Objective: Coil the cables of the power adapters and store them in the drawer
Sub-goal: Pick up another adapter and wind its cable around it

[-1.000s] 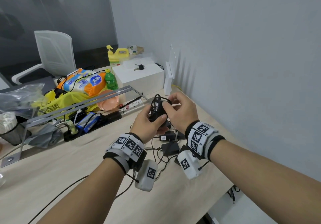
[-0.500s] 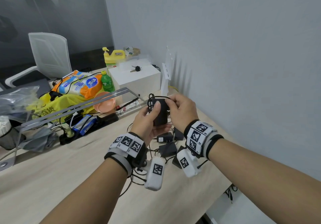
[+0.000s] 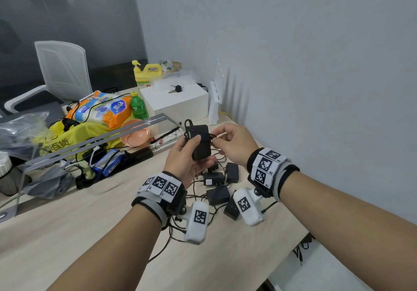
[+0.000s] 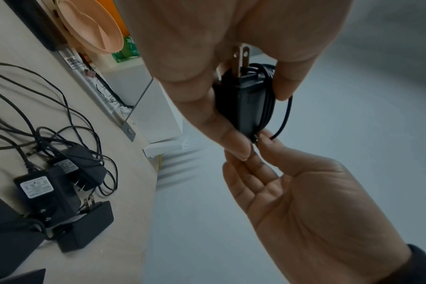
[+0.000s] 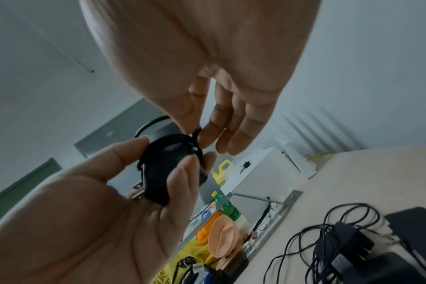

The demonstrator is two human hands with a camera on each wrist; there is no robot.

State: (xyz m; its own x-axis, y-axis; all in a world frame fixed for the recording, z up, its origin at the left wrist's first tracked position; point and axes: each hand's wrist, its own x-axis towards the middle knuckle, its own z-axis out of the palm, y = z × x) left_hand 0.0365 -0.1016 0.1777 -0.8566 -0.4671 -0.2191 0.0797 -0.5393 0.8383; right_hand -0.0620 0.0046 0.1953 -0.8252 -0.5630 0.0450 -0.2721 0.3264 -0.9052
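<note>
While left hand grips adapter, right hand pinches cable.

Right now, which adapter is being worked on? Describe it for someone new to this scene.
Near the wall, above the wooden desk, it is the black adapter gripped by the left hand. Unlike the loose adapters lying below, its cable is wound around it.

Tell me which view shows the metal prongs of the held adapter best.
The left wrist view: both prongs stand out clearly above the adapter in the left hand. The right wrist view shows only their tips beside the palm. The head view hides them.
</note>
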